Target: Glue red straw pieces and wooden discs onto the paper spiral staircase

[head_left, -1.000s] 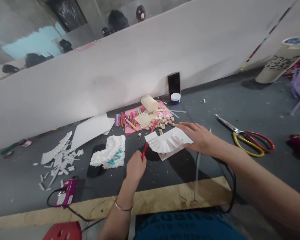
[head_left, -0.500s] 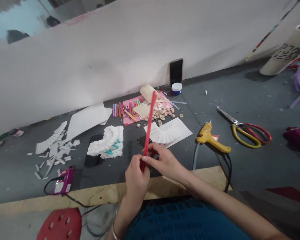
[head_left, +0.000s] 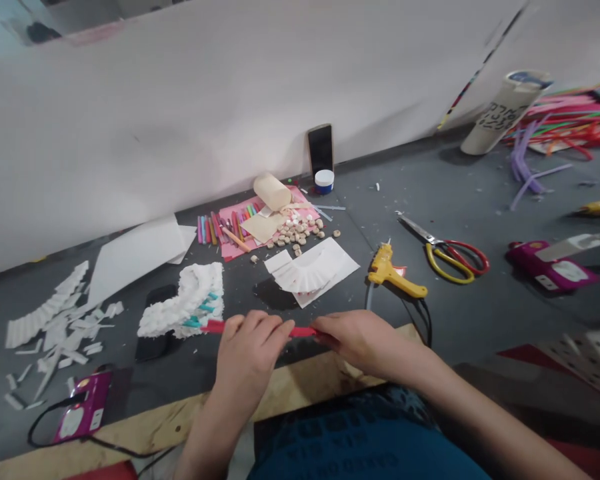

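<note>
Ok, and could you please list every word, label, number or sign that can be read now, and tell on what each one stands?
"CAKED ON": probably, on the blue shirt; its other lettering is too blurred.
Off-white tumbler: large black lettering, too blurred to quote surely.
Left purple corded box and right purple corded box: markings too small to read.
Yellow glue gun: any print too small to read.

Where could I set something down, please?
Mostly bare table lies between the jar, tumbler and scissors; another patch lies between the scissors, glue gun and rightmost magenta box. It is crowded around the pink sheet and white strips.
</note>
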`<state>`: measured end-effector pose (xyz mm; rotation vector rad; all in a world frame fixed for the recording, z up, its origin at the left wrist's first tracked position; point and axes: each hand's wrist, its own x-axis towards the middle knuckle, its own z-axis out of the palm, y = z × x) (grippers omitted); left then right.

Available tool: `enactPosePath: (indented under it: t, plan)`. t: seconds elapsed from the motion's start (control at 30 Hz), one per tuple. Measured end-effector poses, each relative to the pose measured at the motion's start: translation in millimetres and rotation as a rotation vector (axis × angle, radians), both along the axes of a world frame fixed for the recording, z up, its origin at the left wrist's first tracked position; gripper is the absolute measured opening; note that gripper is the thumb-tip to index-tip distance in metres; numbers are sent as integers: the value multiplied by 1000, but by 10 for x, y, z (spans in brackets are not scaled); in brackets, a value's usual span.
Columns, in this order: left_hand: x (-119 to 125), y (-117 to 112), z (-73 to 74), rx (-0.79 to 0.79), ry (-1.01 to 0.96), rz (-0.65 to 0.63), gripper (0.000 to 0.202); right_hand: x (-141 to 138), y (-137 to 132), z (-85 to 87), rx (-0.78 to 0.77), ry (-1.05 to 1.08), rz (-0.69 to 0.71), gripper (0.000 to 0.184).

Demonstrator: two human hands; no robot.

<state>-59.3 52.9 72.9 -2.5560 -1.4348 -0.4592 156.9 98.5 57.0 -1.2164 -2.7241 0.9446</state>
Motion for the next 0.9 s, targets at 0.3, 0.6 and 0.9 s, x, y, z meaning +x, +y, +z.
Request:
enactPosePath:
  t: [0.3, 0.6, 0.9]
  plan:
    - [138, -79, -245, -258, -116, -15, 31, 173, 55, -6, 383, -6, 88, 8]
    - [302, 7, -258, -242, -613, 196, 24, 213, -105, 57, 801, 656, -589, 22]
    - [525, 118, -228, -470, -1004, 269, 22, -137, -94, -205, -170, 868, -551, 33]
